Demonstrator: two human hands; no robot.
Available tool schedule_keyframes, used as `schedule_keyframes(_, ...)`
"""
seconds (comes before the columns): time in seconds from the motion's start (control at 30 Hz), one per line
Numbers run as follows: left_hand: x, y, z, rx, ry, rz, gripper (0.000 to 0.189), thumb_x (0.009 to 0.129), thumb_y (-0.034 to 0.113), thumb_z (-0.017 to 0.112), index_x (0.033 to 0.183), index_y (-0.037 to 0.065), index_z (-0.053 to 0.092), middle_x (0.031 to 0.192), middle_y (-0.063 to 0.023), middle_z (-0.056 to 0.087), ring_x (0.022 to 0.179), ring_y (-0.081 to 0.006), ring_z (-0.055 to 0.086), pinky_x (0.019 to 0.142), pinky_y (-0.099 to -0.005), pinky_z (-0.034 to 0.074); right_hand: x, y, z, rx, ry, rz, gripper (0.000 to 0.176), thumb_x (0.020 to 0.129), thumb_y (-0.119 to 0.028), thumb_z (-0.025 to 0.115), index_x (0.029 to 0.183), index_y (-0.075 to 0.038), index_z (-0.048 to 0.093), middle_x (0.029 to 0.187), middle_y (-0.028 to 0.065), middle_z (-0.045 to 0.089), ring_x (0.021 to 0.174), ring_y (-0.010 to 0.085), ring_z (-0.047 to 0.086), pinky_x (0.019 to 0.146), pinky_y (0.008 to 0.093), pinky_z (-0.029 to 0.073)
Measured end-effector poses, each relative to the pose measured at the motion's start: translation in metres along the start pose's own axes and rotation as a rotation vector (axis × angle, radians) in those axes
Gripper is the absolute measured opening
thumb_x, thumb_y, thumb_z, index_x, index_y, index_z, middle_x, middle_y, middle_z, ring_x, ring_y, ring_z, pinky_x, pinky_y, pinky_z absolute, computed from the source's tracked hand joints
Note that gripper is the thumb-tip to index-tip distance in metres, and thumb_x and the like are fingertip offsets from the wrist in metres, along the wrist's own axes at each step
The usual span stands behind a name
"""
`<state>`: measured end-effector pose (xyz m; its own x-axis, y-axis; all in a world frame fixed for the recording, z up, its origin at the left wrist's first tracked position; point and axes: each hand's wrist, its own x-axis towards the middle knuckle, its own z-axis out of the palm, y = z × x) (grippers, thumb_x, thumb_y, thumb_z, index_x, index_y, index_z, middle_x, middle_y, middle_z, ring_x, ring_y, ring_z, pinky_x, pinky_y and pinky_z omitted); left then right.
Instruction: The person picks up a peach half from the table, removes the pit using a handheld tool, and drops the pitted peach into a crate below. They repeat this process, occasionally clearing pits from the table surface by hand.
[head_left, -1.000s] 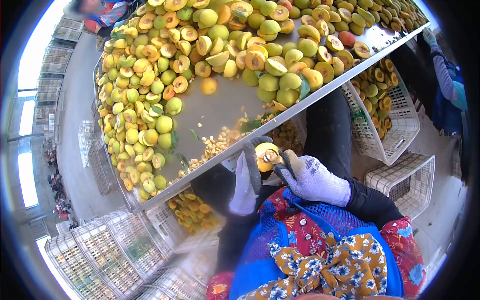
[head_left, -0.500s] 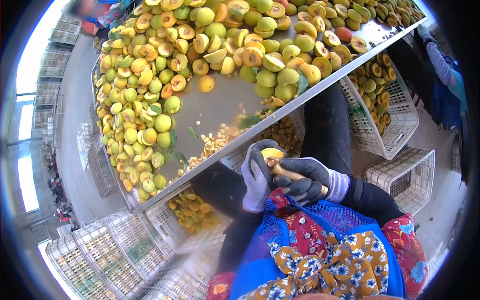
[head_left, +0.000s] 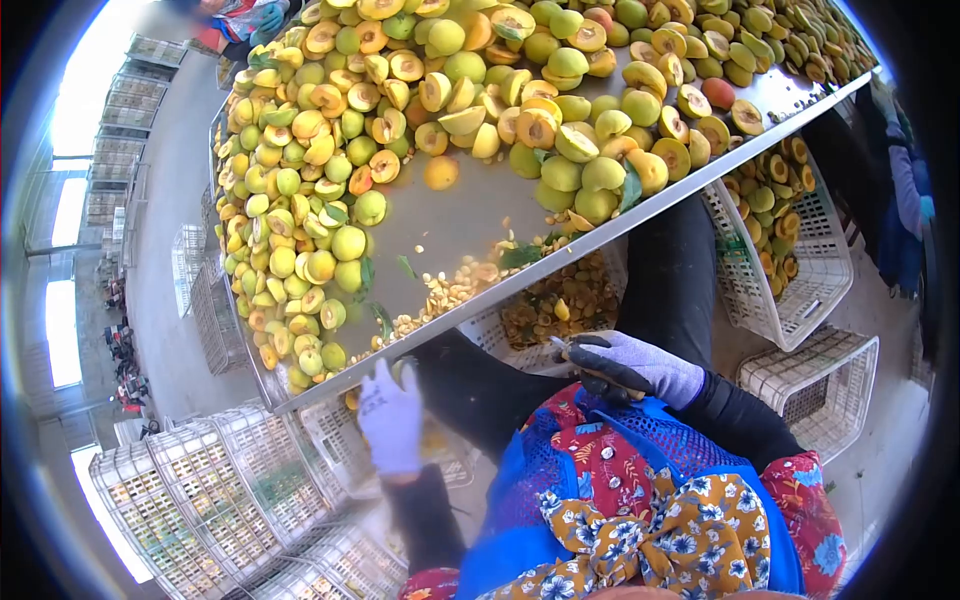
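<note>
Steel sheeting formed the table (head_left: 440, 215), which ran slantwise across the upper view in an open shed with stacked crates (head_left: 200, 500) below it.

The person's left hand (head_left: 390, 415), in a white glove, hung low beneath the table edge with the fingers loosely spread. Nothing showed in it, though motion blur hid the palm side. It hovered over a white lattice crate (head_left: 320, 432) in which blurred orange-yellow fruit pieces (head_left: 438, 442) lay.

The right hand (head_left: 628, 366), gloved in grey with dark fingertips, was curled tight round a small tool (head_left: 560, 345). Only the tool's metal tip showed, pointing toward a crate of brown pits (head_left: 560, 305) under the table rim.

Neither hand held a fruit. The nearest whole and halved fruits (head_left: 590, 185) lay on the table above the right hand, and a wider heap (head_left: 320, 160) covered the far side. Pale loose pits (head_left: 440, 295) gathered along the near edge. A basket of halves (head_left: 780, 225) and an empty basket (head_left: 815, 385) stood to the right.

Judged from this layout, the moment fell between one fruit and another, with the left hand free and the tool kept ready. A further fruit would call for a left-hand reach up over the rim to the nearest pile.

Another person's sleeve (head_left: 905, 185) showed at far right.
</note>
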<state>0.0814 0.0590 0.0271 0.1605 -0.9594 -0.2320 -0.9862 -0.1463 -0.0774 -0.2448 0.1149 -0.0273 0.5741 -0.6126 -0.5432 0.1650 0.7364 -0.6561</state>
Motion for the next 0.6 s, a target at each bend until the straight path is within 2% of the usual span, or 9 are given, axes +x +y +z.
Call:
schedule_keyframes(0.1,0.047,0.001,-0.01,0.139,0.294,0.096,0.043,0.095,0.036,0.057,0.127,0.006,0.059,0.115,-0.0216,0.063,0.103,-0.0379,0.063,0.088,-0.0458,0.05,0.007,0.008,-0.001,0.097,-0.039,0.012,0.052,0.099,-0.05,0.052,0.127,-0.005,0.05,0.068,0.0,0.054,0.055,0.0079,0.05,0.048,0.023,0.04)
schedule_keyframes(0.17,0.097,0.037,-0.014,-0.037,0.399,0.319,0.044,0.095,0.035,0.058,0.127,0.005,0.058,0.116,-0.0207,0.063,0.105,-0.0371,0.062,0.089,-0.0452,0.05,0.009,0.004,0.004,0.022,0.046,-0.005,0.048,0.099,-0.049,0.052,0.119,-0.005,0.054,0.068,0.0,0.054,0.056,0.0082,0.05,0.049,0.0242,0.04)
schedule_keyframes(0.23,0.151,0.093,-0.018,-0.21,0.299,0.465,0.05,0.093,0.035,0.058,0.133,0.005,0.055,0.126,-0.0283,0.057,0.116,-0.0426,0.056,0.101,-0.0476,0.044,0.008,0.005,0.001,-0.068,0.079,-0.009,0.043,0.1,-0.047,0.052,0.11,-0.005,0.057,0.068,-0.0001,0.054,0.057,0.0083,0.05,0.051,0.025,0.041)
schedule_keyframes(0.3,0.207,0.132,0.014,-0.136,0.303,0.56,0.056,0.091,0.037,0.058,0.137,0.006,0.051,0.134,-0.0282,0.051,0.118,-0.045,0.053,0.103,-0.0476,0.043,0.007,0.012,-0.009,-0.171,0.05,0.001,0.04,0.1,-0.044,0.053,0.099,-0.005,0.059,0.068,-0.0004,0.054,0.059,0.0081,0.05,0.053,0.0256,0.042)
schedule_keyframes(0.37,0.231,0.155,0.032,-0.131,0.064,0.495,0.07,0.09,0.045,0.058,0.146,0.009,0.039,0.137,-0.0331,0.046,0.124,-0.0488,0.049,0.105,-0.0498,0.042,0.0,0.008,-0.006,-0.176,0.082,-0.025,0.04,0.101,-0.044,0.052,0.099,-0.005,0.061,0.07,-0.0007,0.055,0.06,0.0062,0.05,0.052,0.0232,0.041)
schedule_keyframes(0.47,0.223,0.158,0.038,-0.203,0.104,0.478,0.058,0.089,0.041,0.059,0.131,0.004,0.044,0.121,-0.0282,0.057,0.101,-0.0445,0.063,0.083,-0.0474,0.054,-0.009,-0.002,0.001,-0.133,0.195,-0.028,0.038,0.102,-0.041,0.05,0.102,-0.005,0.06,0.072,-0.0009,0.056,0.06,0.0055,0.051,0.052,0.0219,0.042)
schedule_keyframes(0.53,0.2,0.143,0.032,-0.878,-0.314,0.411,0.05,0.09,0.037,0.059,0.126,0.005,0.045,0.116,-0.0238,0.059,0.095,-0.0389,0.066,0.074,-0.0431,0.057,-0.01,-0.001,0.004,-0.164,0.285,-0.183,0.035,0.103,-0.039,0.05,0.102,-0.005,0.059,0.072,-0.0009,0.056,0.06,0.0055,0.051,0.052,0.0215,0.042)
schedule_keyframes(0.57,0.182,0.135,0.033,-1.169,-0.463,0.476,0.049,0.091,0.033,0.058,0.128,0.004,0.044,0.117,-0.023,0.059,0.094,-0.0375,0.067,0.073,-0.043,0.059,-0.013,-0.008,0.01,-0.135,0.331,-0.2,0.029,0.102,-0.031,0.053,0.093,-0.003,0.057,0.071,0.0003,0.053,0.063,0.0091,0.048,0.058,0.0298,0.043)
schedule_keyframes(0.6,0.164,0.126,0.035,-1.49,-0.665,0.502,0.047,0.092,0.03,0.057,0.13,0.004,0.044,0.117,-0.0222,0.059,0.094,-0.036,0.068,0.073,-0.043,0.06,-0.013,-0.015,0.015,-0.193,0.347,-0.25,0.027,0.102,-0.029,0.053,0.095,-0.003,0.056,0.071,0.003,0.054,0.062,0.012,0.05,0.058,0.0312,0.043)
